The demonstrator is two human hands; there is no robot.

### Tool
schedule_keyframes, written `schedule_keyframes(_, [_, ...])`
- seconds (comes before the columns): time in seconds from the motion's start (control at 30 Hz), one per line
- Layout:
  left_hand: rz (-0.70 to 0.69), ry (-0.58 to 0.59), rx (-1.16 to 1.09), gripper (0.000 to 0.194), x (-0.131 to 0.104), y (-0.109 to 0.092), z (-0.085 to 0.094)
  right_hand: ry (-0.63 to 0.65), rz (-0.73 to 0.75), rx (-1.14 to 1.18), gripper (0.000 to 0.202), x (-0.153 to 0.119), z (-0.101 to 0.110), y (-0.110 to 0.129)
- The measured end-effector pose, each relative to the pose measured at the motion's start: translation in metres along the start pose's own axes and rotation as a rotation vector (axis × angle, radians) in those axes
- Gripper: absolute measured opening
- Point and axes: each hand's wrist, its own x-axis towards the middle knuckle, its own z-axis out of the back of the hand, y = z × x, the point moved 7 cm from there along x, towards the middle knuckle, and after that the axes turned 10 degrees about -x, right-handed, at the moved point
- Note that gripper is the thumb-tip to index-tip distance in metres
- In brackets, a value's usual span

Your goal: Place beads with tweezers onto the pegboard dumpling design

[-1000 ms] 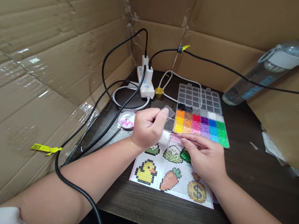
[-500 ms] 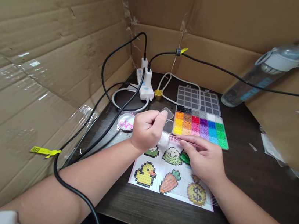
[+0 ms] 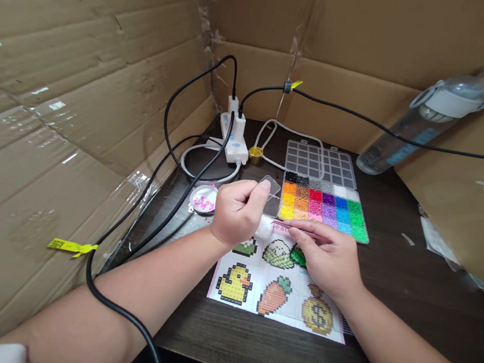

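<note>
My left hand (image 3: 240, 212) is closed around a small clear plastic box (image 3: 265, 228), its clear flap (image 3: 272, 184) standing up by the thumb. Whitish contents show near the box's lower end, too small to make out. Between the fingers of my right hand (image 3: 331, 254) are thin tweezers (image 3: 309, 232), pointing left with the tip close to the box. Whether the tip pinches anything cannot be seen. Beneath both hands lies a pattern sheet (image 3: 257, 268) printed with pixel pictures, among them a duck, a carrot and a money bag.
Behind my hands, a compartment case (image 3: 326, 208) of coloured beads has its lid (image 3: 323, 164) folded back. A white dish (image 3: 203, 199) holds pink beads at left. A power strip (image 3: 234, 138), black cable (image 3: 172, 99), gold cup (image 3: 255, 154) and bottle (image 3: 420, 128) stand around.
Both hands stay nearly where they were. The tweezers' tip has shifted very slightly left, and the whole view has moved a little.
</note>
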Motion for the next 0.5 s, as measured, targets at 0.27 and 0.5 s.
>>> schedule_keyframes(0.27, [0.005, 0.001, 0.001, 0.051, 0.0001, -0.0005, -0.0005, -0.004, -0.015, 0.029, 0.01, -0.0003, -0.0006, -0.0014])
schedule_keyframes(0.5, [0.004, 0.004, 0.01, 0.051, -0.0007, 0.0, 0.0001, -0.03, -0.042, 0.006, 0.01, -0.0003, 0.005, 0.0028])
